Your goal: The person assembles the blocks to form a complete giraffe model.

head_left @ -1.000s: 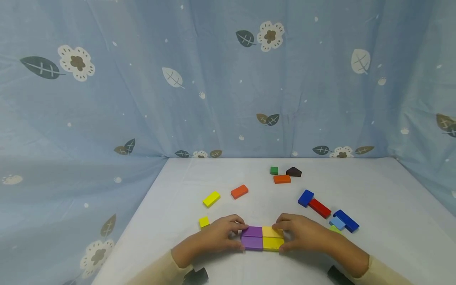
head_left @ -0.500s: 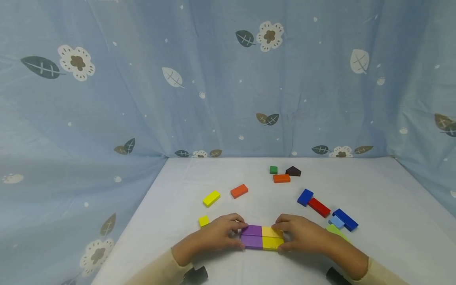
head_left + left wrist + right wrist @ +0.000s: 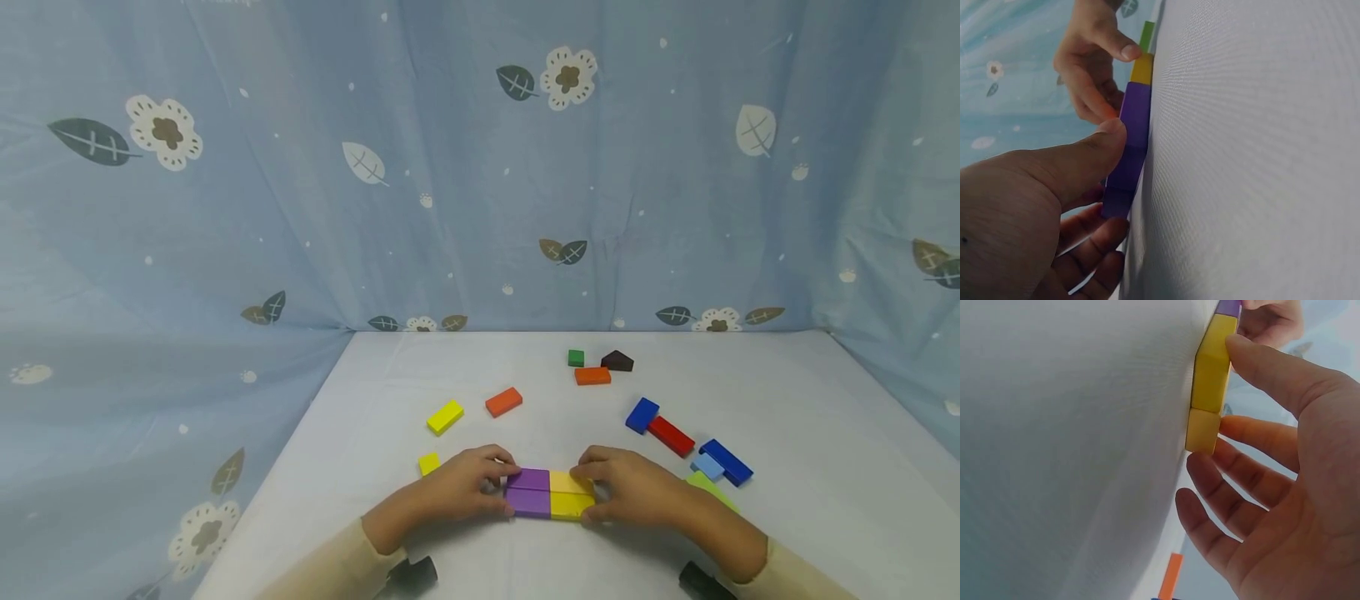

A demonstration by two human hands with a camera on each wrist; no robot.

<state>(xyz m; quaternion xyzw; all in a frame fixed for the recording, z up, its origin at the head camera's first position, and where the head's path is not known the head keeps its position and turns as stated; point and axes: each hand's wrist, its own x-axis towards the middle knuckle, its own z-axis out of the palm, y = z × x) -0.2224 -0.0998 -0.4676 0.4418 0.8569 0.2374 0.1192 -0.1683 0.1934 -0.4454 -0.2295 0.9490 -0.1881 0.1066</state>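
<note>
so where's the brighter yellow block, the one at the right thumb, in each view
Head: low, right of centre, bright yellow block at the right hand's thumb.
Left wrist: upper middle, beyond the near purple block, bright yellow block.
Right wrist: top, right of centre, bright yellow block.
Shared landmark: the near purple block, meeting its end.

two hands (image 3: 472, 483) (image 3: 637, 487), one dark triangular block (image 3: 618, 362), fourteen other blocks (image 3: 528, 502)

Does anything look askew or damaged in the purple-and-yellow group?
Nothing stands out: the purple blocks and yellow blocks form a neat rectangle between the left hand and right hand, with no visible gap or damage.
</note>
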